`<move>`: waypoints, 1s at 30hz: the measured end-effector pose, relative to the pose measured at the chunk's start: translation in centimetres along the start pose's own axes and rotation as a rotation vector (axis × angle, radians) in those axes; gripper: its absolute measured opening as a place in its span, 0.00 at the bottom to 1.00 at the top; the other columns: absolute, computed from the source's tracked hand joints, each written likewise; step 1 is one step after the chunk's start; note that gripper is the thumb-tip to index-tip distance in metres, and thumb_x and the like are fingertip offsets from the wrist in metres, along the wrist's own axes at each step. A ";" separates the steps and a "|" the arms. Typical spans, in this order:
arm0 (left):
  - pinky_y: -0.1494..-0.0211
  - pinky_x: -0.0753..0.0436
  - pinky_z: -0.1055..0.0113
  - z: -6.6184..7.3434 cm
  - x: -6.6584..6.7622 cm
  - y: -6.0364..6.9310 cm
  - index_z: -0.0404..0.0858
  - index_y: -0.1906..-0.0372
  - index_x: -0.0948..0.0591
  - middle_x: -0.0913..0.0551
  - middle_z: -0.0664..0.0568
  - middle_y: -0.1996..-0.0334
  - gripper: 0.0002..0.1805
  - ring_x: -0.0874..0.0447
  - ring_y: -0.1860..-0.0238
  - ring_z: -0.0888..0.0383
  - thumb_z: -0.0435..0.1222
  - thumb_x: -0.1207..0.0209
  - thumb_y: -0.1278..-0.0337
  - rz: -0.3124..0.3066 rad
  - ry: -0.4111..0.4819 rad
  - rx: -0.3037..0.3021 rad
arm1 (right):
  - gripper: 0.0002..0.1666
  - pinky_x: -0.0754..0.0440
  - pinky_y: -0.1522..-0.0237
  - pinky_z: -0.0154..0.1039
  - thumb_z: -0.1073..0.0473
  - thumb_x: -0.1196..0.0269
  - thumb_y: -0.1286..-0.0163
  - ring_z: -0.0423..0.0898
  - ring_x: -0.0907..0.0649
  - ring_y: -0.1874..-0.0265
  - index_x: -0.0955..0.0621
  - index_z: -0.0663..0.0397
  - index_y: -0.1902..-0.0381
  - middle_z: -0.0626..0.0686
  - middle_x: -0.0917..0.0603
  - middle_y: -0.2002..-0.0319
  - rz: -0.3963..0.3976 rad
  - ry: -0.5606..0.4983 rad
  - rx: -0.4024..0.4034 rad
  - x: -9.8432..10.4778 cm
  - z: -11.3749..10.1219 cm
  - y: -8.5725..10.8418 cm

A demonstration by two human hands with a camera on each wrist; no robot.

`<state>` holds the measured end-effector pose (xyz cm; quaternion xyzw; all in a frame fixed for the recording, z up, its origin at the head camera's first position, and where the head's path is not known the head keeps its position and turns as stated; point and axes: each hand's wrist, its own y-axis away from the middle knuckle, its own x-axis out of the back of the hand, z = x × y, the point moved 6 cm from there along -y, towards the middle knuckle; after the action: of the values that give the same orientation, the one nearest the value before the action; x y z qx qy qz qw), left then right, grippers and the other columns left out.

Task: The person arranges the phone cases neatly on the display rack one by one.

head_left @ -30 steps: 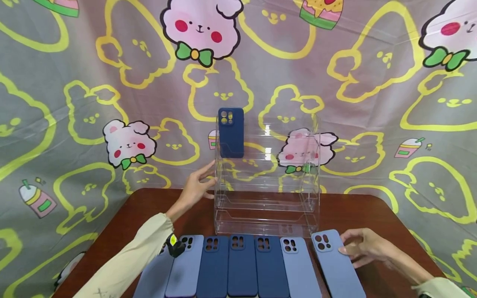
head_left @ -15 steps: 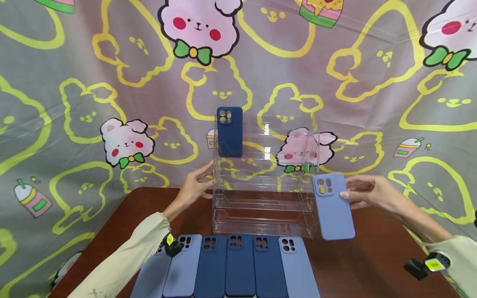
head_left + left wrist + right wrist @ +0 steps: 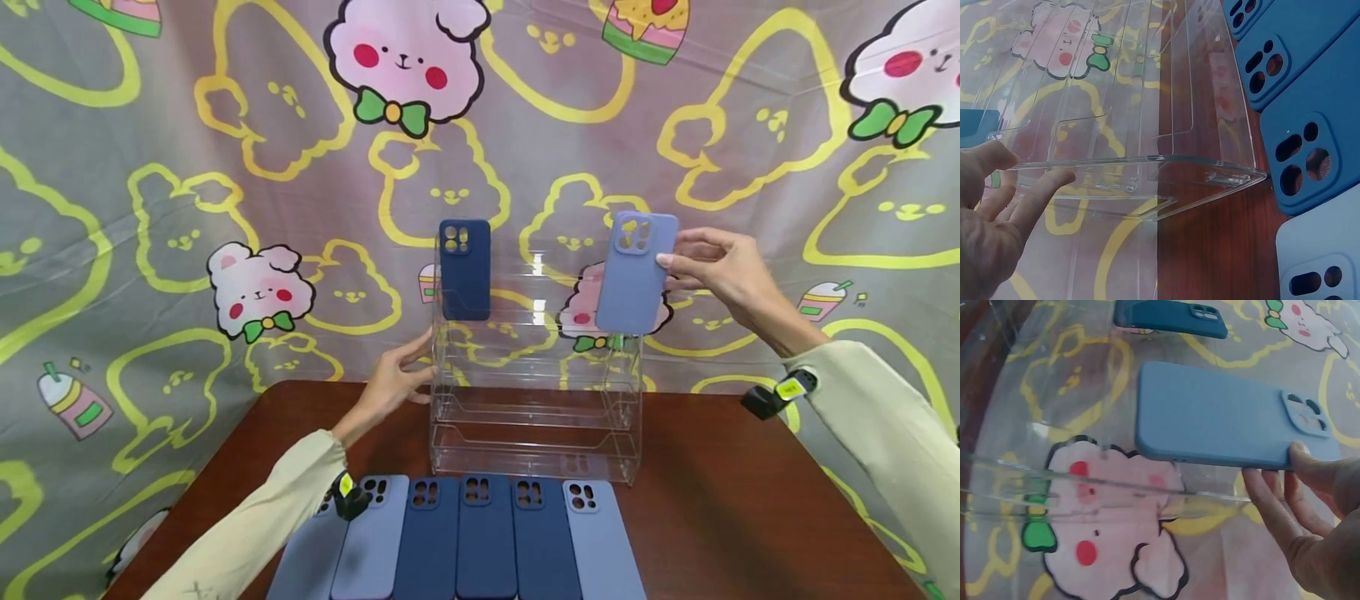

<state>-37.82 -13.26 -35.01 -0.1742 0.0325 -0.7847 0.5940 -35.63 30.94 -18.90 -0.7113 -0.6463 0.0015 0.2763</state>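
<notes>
A light blue phone case (image 3: 636, 275) is pinched near its camera cutouts by my right hand (image 3: 723, 271), thumb on the face and fingers behind the edge. It is held slightly tilted in front of the upper right part of a clear tiered display rack (image 3: 536, 412). On the rack's upper left, a dark blue phone case (image 3: 467, 271) stands upright. My left hand (image 3: 390, 383) touches the rack's left side with extended fingers; the left wrist view shows its fingertips (image 3: 1063, 177) at the clear side panel.
In front of the rack lies a row of several phone cases, including a dark blue case (image 3: 486, 537) and a light blue case (image 3: 606, 542) at its right end. The brown table (image 3: 720, 500) meets a patterned cloth backdrop (image 3: 517, 158).
My right hand has lifted the light blue phone case off the table's right side, up and leftward to the rack's upper right. The left hand stays at the rack's side.
</notes>
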 end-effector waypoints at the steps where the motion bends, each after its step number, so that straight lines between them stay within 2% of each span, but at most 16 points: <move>1: 0.61 0.05 0.51 0.0 0.0 0.0 0.42 0.18 0.37 0.33 0.31 0.25 0.38 0.15 0.46 0.29 0.23 0.41 0.28 0.002 -0.002 0.001 | 0.28 0.06 0.62 0.35 0.60 0.29 0.29 0.35 0.09 0.68 0.25 0.67 0.38 0.35 0.12 0.64 0.016 -0.005 0.027 -0.3 -0.4 -0.6; 7: 0.61 0.05 0.51 0.0 0.0 0.0 0.41 0.19 0.36 0.32 0.31 0.25 0.38 0.15 0.48 0.27 0.23 0.40 0.29 0.016 -0.003 -0.004 | 0.23 0.06 0.64 0.36 0.62 0.28 0.30 0.36 0.09 0.70 0.20 0.67 0.41 0.39 0.11 0.65 0.059 -0.037 0.132 -2.2 -1.9 -3.2; 14: 0.59 0.06 0.48 -0.2 0.1 -0.1 0.40 0.19 0.38 0.33 0.30 0.25 0.38 0.14 0.46 0.31 0.23 0.41 0.29 -0.006 -0.005 -0.006 | 0.25 0.07 0.66 0.33 0.68 0.31 0.30 0.35 0.11 0.70 0.21 0.74 0.38 0.44 0.12 0.66 0.070 -0.117 0.205 -4.9 -1.7 -5.0; 16: 0.59 0.06 0.48 -0.1 0.5 0.1 0.40 0.19 0.38 0.33 0.30 0.25 0.38 0.14 0.46 0.31 0.22 0.41 0.29 0.000 -0.008 0.000 | 0.25 0.07 0.67 0.32 0.68 0.31 0.29 0.34 0.11 0.71 0.21 0.74 0.38 0.47 0.12 0.65 0.065 -0.089 0.202 -5.8 -1.4 -5.2; 21: 0.59 0.06 0.50 -0.1 0.9 0.3 0.39 0.18 0.38 0.34 0.30 0.24 0.38 0.15 0.46 0.30 0.22 0.41 0.28 -0.001 0.007 0.010 | 0.25 0.06 0.64 0.35 0.66 0.30 0.29 0.32 0.12 0.68 0.20 0.71 0.36 0.64 0.13 0.57 0.051 0.057 0.198 -7.7 -0.9 -5.3; 23: 0.58 0.06 0.50 -0.2 0.7 0.2 0.40 0.18 0.39 0.35 0.31 0.24 0.38 0.15 0.45 0.31 0.23 0.41 0.28 -0.011 0.015 0.015 | 0.24 0.05 0.63 0.38 0.67 0.30 0.28 0.32 0.13 0.68 0.19 0.71 0.37 0.69 0.13 0.55 0.054 0.090 0.196 -7.9 -0.8 -5.2; 27: 0.57 0.06 0.50 -0.5 0.3 0.0 0.41 0.18 0.38 0.34 0.32 0.23 0.38 0.13 0.46 0.35 0.24 0.40 0.28 -0.014 0.010 0.020 | 0.24 0.05 0.64 0.39 0.67 0.30 0.29 0.32 0.13 0.70 0.19 0.73 0.38 0.74 0.14 0.52 0.053 0.119 0.193 -7.8 -0.6 -4.9; 30: 0.58 0.06 0.51 -0.6 0.0 0.0 0.42 0.18 0.37 0.33 0.33 0.24 0.38 0.14 0.46 0.33 0.25 0.40 0.28 -0.001 0.013 0.019 | 0.26 0.05 0.63 0.38 0.68 0.30 0.30 0.32 0.13 0.69 0.21 0.76 0.37 0.77 0.15 0.50 0.044 0.106 0.185 -7.7 -0.4 -4.6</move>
<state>-38.02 -13.41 -35.60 -0.1633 0.0288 -0.7864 0.5951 -41.00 23.77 -19.52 -0.6958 -0.6121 0.0297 0.3744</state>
